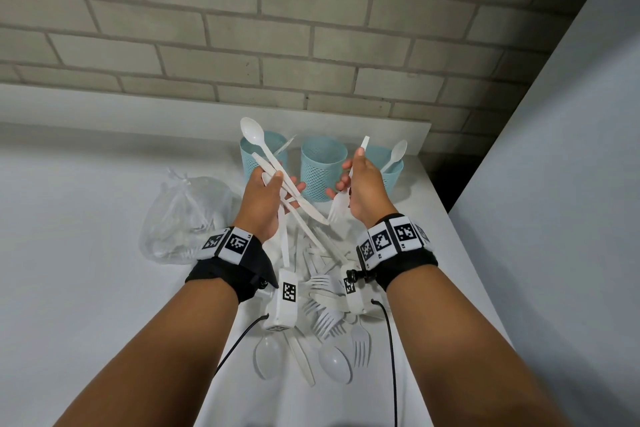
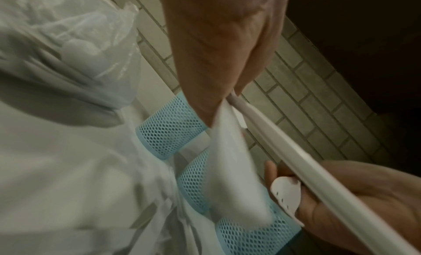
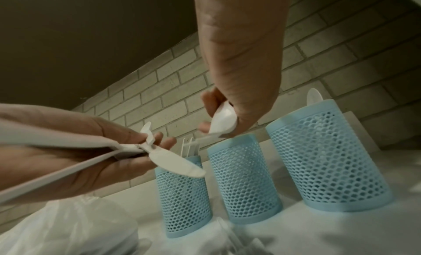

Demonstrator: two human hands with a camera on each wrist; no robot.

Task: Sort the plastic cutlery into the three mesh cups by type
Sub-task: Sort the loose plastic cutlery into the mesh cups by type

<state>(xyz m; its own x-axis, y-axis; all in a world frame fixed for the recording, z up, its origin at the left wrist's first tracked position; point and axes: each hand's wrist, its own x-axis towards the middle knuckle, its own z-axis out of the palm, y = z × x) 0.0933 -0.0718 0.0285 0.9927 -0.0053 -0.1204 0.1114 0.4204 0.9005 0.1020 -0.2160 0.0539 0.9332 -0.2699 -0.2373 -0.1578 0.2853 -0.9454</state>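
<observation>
A person's left hand (image 1: 265, 199) and right hand (image 1: 367, 189) are raised above a white tabletop (image 1: 86, 218), just in front of three pale-blue mesh plastic cups (image 1: 322, 166) lined up before a grey brick wall (image 1: 277, 28). The left hand's fingers are curled round a crossed bundle of white plastic cutlery: a spoon (image 1: 256, 137) whose bowl points up toward the wall, a knife (image 1: 304, 208) whose blade slants down to the right, and at least one more handle hanging below the palm. The right hand is clamped on a single white plastic fork (image 1: 337, 206), thumb pressed along the handle, tines pointing down and the handle end rising above the thumb. In the right wrist view the left cup (image 3: 184, 196) holds fork tines standing up at its rim, the middle cup (image 3: 243, 178) shows nothing above its rim, and the right cup (image 3: 328, 160) holds a spoon (image 3: 314, 96) whose bowl sticks out. Between the forearms lies a loose pile of white plastic forks, spoons and knives (image 1: 325, 315) on the tabletop. To the left of the hands sits a knotted clear plastic bag (image 1: 183, 215) with more white cutlery inside. Both wrists wear black straps with black-and-white coded marker bands (image 1: 391, 239).
</observation>
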